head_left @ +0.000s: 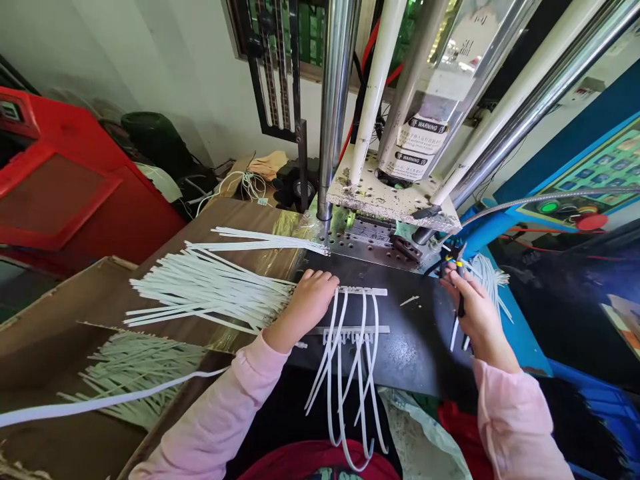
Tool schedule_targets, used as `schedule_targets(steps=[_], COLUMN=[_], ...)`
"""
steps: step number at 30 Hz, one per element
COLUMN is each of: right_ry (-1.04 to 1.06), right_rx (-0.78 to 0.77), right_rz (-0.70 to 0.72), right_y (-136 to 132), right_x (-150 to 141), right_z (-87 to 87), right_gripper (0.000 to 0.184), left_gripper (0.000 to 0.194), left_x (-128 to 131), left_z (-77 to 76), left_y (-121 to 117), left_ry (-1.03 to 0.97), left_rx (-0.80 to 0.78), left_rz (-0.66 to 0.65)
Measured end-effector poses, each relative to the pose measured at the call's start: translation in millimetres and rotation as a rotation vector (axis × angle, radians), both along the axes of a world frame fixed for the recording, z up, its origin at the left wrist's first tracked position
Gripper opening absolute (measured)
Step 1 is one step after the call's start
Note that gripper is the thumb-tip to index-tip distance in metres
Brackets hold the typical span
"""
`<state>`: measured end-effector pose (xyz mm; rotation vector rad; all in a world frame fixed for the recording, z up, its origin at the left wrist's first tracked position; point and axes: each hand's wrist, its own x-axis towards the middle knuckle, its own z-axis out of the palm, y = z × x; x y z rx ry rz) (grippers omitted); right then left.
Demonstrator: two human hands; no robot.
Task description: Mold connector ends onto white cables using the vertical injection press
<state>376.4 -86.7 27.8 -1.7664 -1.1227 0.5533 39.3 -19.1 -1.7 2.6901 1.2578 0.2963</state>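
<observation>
a: where is the white strip [379, 292], and how best to work it?

b: over the dark table [425, 347], left end at the left hand [311, 293]. fingers there pressed together, seemingly pinching it; thumb hidden. my judgement: hold that end firm, bring the pliers [459, 265] in close along the strip, spare the strands [341, 393].

a: its look?

b: narrow, pale, small bumps near the fingers. slim white strands loop down past the table edge, crossing a second strip [383, 329].

a: right hand [475, 300]?

b: well apart, fingers curled round the dark-handled pliers.
</observation>
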Motion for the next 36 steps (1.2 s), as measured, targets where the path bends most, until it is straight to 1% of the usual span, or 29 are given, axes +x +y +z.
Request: schedule_targets(steps=[1,3,5,7,9,10,12,14,15,17,21,27,30,33,36], right_ry=[0.063,0.173,0.13,-0.039,-0.235,-0.365,-0.627,-0.83,-0.89,-0.914,-0.962,-0.968,-0.95,-0.923,-0.892], right_rx=[0.003,-0.055,-0.149,-0.202,-0.209,-0.233,-0.324,-0.413,-0.438,-0.432,-0.403,-0.358,-0.345,-0.332,-0.324], right_rz=[0.026,0.072,0.099,0.16,0.229,0.231,0.174,0.11,0.096,0.106,0.163,0.227,0.235,0.225,0.21], right_y=[0.1,1.8,7.6,20.5,41.6,54.8,84.1,113.0,125.7,146.3,170.4,188.3,188.2,177.7,152.6], right_x=[-1.8,-8.5,-18.5,-30.2,-42.1,-47.6,-56.8,-63.1,-65.1,-67.5,-69.6,-72.9,-73.9,-72.1,-65.1], right_z=[2.0,3.2,0.7,-3.7,-6.7,-6.9,-4.6,0.2,2.8,7.3,12.2,14.5,10.2,3.9,1.4], right_gripper=[0.032,0.036,0.043,0.044,0.038,0.036,0.036,0.038,0.04,0.04,0.039,0.046,0.042,0.037,0.037], left_gripper=[0.026,0.026,0.024,0.024,0.024,0.024,0.024,0.025,0.025,0.024,0.023,0.024,0.026,0.027,0.028], left_x=[0.0,-0.2,-0.5,-0.7,-1.0,-1.1,-1.3,-1.4,-1.3,-1.1,-0.5,-0.4,1.5,4.5,5.0], left_z=[0.5,-0.1,-1.8,-3.3,-3.9,-3.8,-3.3,-2.7,-2.4,-1.8,-0.3,0.8,-3.4,-14.9,-29.3], left_y=[-0.1,0.8,2.7,4.5,5.5,5.7,5.6,5.2,5.1,5.0,5.6,4.0,1.6,1.6,4.3], left_ry=[0.013,0.016,-0.004,-0.027,-0.044,-0.05,-0.06,-0.067,-0.07,-0.072,-0.061,-0.058,-0.087,-0.118,-0.237], left_rx=[0.004,-0.002,-0.017,-0.033,-0.045,-0.051,-0.056,-0.067,-0.075,-0.097,-0.114,-0.115,-0.091,-0.085,-0.099], left_rz=[-0.001,-0.007,-0.005,0.001,0.003,0.002,0.003,0.009,0.011,0.013,0.018,0.021,0.018,0.031,0.028])
